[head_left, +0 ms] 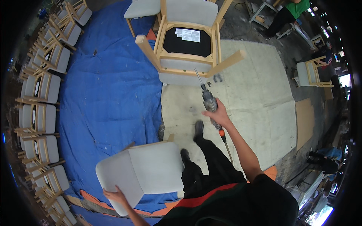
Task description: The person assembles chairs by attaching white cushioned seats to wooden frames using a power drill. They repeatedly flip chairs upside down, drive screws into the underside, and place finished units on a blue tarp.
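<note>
My right hand [220,113] is wrapped round a grey-black power screwdriver [209,101] with a long thin bit, its orange-collared cord trailing back toward my body. The bit points at an upturned wooden chair [166,68] in front of me. That chair's legs stick up, and its dark underside [184,47] carries white labels. At lower left, my left hand [116,196] grips the backrest of a second chair [151,169], upholstered in light grey. This chair is tilted beside my legs, and most of its wooden frame is hidden beneath the padding.
Blue sheeting [109,86] covers the floor on the left, a pale mat [260,101] the right. Rows of similar chairs [47,118] line the left side. Another grey chair [141,8] stands behind the upturned one. A person in green [296,11] is at far right.
</note>
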The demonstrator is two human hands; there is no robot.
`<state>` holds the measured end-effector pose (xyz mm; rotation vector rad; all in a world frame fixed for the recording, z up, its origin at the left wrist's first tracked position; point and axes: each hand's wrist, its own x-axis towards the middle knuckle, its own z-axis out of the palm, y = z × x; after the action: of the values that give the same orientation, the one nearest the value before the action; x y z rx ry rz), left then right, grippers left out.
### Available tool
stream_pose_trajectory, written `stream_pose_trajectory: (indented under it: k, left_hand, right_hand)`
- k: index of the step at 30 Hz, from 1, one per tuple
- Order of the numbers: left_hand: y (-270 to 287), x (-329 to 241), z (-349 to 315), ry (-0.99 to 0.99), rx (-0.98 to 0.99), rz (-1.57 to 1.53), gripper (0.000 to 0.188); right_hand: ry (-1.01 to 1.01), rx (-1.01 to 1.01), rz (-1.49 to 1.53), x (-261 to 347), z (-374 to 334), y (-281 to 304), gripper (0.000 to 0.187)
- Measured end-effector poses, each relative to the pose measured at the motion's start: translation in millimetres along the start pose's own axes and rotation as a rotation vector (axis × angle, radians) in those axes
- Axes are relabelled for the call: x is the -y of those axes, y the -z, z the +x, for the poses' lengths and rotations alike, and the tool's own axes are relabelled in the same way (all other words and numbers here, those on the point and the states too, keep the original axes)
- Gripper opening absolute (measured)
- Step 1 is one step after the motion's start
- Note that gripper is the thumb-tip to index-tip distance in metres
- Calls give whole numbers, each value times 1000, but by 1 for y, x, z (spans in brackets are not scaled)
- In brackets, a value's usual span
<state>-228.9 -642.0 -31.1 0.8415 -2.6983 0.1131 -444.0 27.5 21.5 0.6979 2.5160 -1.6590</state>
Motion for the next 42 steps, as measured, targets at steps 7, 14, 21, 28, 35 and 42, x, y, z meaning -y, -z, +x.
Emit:
stream_pose_trajectory:
  k: [7, 14, 21, 28, 35, 42]
  left_hand:
    - [24, -460, 89, -42, 141, -1096, 54]
    - [-3, -746, 247, -150, 189, -1668, 43]
    - [-21, -746, 255, -291, 381, -1714, 25]
    - [-14, -750, 258, -268, 405, -1604, 26]
    - [-12, -751, 262, -333, 422, -1516, 25]
    - [-8, -751, 258, -253, 402, -1437, 25]
  right_hand:
    - [-12, 108, -33, 18, 293, -38, 88]
    - [-137, 132, -77, -21, 522, -73, 90]
    - [-177, 182, -85, -29, 608, -68, 90]
    - [-234, 218, -87, -29, 618, -78, 90]
    - [-256, 193, -41, -29, 618, -78, 85]
    - [-233, 170, -161, -23, 620, -75, 80]
